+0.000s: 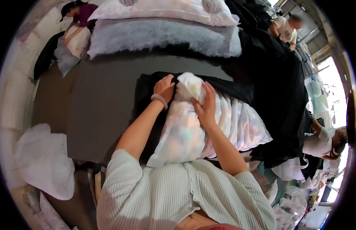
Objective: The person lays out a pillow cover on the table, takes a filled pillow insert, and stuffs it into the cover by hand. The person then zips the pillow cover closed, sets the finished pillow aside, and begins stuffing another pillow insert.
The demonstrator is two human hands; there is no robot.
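Note:
A plump white pillow [181,128] lies in front of my chest on black fabric, with multicoloured filling showing through its thin cover. Its right half is creased into folds. My left hand [164,88], a band round its wrist, is closed at the pillow's far left corner, by the black cloth [145,96]; its fingertips are partly hidden, and it seems to pinch the cloth's edge. My right hand [206,105] presses on the pillow's bunched far end, thumb and fingers curled round the fabric.
Beyond the grey table [105,92] a stuffed pillow [166,9], with another person's hands on it, tops fluffy grey wadding [158,36]. Black fabric [273,88] hangs at right. White wadding [45,161] sits at left. Co-workers are at upper left, upper right and right.

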